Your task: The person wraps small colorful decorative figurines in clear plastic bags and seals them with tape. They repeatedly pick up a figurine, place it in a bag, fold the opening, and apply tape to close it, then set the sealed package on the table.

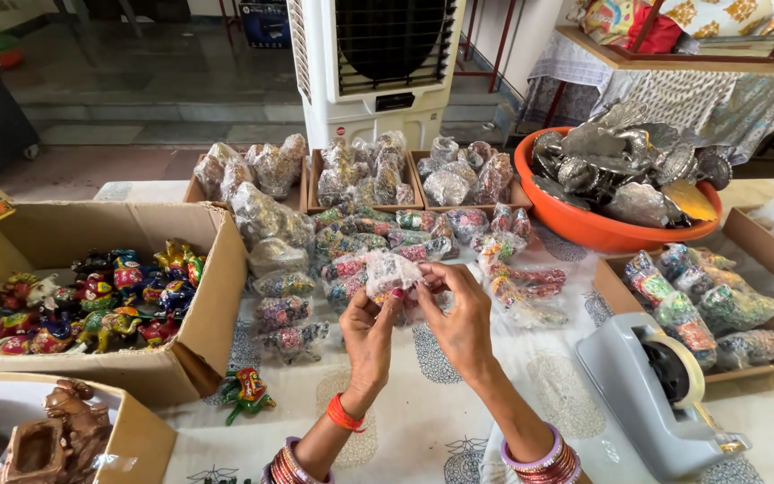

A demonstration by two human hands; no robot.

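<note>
My left hand (369, 333) and my right hand (459, 315) are raised together over the table, both pinching a small figurine wrapped in clear plastic (395, 273). The wrap is bunched between my fingertips. Beyond my hands lie rows of similar wrapped colourful figurines (360, 240) on the patterned white tablecloth (423, 421). One unwrapped green and red figurine (245, 393) lies on the cloth at the lower left of my left wrist.
A cardboard box (212, 314) of unwrapped painted elephants sits left; another box (141, 439) holds brown figures. A grey tape dispenser (651, 394) stands right, by a tray of wrapped pieces (763, 372). An orange bowl (584, 229) of silver items and an air cooler (374, 72) stand behind.
</note>
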